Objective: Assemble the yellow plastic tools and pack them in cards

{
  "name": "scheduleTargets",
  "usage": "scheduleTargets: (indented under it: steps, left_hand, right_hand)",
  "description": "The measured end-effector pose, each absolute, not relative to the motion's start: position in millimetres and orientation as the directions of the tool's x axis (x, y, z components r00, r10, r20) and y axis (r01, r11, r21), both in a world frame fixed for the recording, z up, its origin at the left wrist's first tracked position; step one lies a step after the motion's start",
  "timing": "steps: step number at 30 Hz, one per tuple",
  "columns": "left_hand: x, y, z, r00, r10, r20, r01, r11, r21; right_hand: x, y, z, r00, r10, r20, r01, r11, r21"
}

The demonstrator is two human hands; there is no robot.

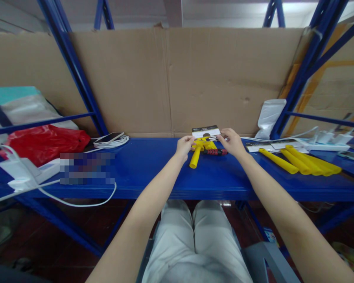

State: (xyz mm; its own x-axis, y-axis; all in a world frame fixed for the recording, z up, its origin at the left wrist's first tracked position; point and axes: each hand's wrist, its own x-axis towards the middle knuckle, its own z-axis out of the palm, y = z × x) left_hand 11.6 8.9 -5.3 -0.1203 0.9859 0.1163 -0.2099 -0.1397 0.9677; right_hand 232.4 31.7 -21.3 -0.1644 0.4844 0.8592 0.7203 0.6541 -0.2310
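Note:
Between my hands a black-and-white printed card [207,132] stands tilted above the blue shelf. My left hand [184,147] pinches its lower left corner, and the fingers of my right hand [231,141] are closed at its lower right edge. Just below the card lies a yellow tool with a round tube-like handle [195,158]; its head is partly covered, so its exact kind is unclear. A red-and-black handle [216,151], like that of a screwdriver, lies beside it under my right fingers. Small pale pieces near the right fingertips are too small to make out.
Several yellow tube-handled pieces [308,161] and more printed cards [258,147] lie to the right, near a white power strip [327,145]. At left are a phone [108,137] on coiled cable, a red bag [48,143] and chargers. Cardboard [194,78] closes the back.

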Motion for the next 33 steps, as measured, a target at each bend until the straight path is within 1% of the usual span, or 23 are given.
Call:
scheduleTargets:
  steps: [4,12,15,17,19,23,25,27,30,33]
  left_hand:
    - [11.9,6.0,-4.2,-0.118,0.986,0.12,-0.191,-0.141,0.971]
    - [11.1,7.3,-5.3,-0.107,0.989,0.101,-0.161,-0.118,0.98]
    - [12.2,8.4,-7.6,-0.104,0.989,0.108,-0.108,-0.12,0.987]
    - [13.3,9.5,-10.2,-0.113,0.984,0.135,-0.031,-0.139,0.99]
    - [13.9,11.2,-13.7,-0.126,0.975,0.185,0.083,-0.176,0.981]
    - [12.0,15.0,-21.3,-0.129,0.95,0.284,0.366,-0.221,0.904]
    - [10.3,15.8,-24.0,-0.122,0.95,0.287,0.438,-0.208,0.874]
    - [9.1,15.8,-25.8,-0.118,0.961,0.25,0.44,-0.175,0.881]
    - [9.4,14.6,-27.2,-0.093,0.977,0.19,0.396,-0.139,0.908]
    - [12.3,12.8,-28.4,-0.073,0.987,0.141,0.288,-0.114,0.951]
  right_hand:
    - [231.2,30.8,-18.9,-0.192,0.485,0.853,0.698,0.679,-0.228]
    - [228.2,28.5,-16.9,-0.118,0.501,0.858,0.714,0.643,-0.277]
    - [227.7,28.0,-17.4,-0.095,0.515,0.852,0.712,0.634,-0.303]
    - [227.6,28.2,-18.1,-0.077,0.527,0.846,0.714,0.621,-0.322]
    - [227.8,28.2,-18.7,-0.067,0.543,0.837,0.715,0.611,-0.34]
    - [228.3,26.7,-18.7,-0.067,0.576,0.815,0.715,0.597,-0.363]
    - [228.1,25.1,-18.2,-0.059,0.588,0.807,0.712,0.591,-0.378]
    - [227.7,23.4,-17.8,-0.046,0.605,0.795,0.705,0.584,-0.403]
    - [227.0,21.8,-17.8,-0.025,0.614,0.789,0.681,0.588,-0.436]
    - [227.1,22.5,-18.5,-0.011,0.596,0.803,0.647,0.617,-0.449]
